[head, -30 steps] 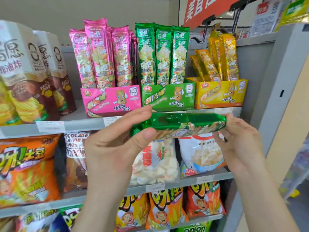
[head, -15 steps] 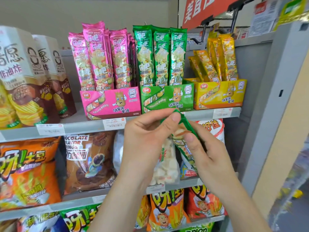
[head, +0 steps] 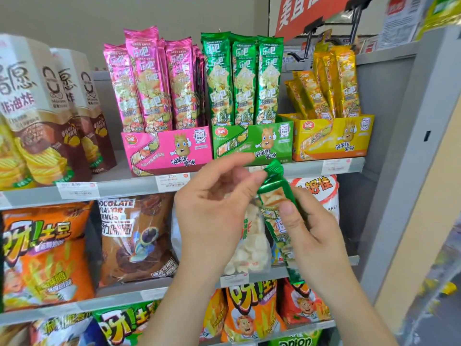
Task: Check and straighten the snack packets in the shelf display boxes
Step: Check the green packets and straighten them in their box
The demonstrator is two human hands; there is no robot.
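I hold the green packet (head: 272, 193) just below the green box (head: 252, 143), my right hand (head: 311, 233) curled round its middle and my left hand (head: 219, 208) pinching its top end, so I can stand it up tall and slide it in beside the other packets (head: 243, 81).

- The long green foil snack packet (head: 274, 193): partly hidden behind the right hand (head: 314, 238).
- The white paper price labels (head: 172, 182) (on shelf edge): print too small to read.
- The red hanging sign (head: 299, 13): cut by top edge.
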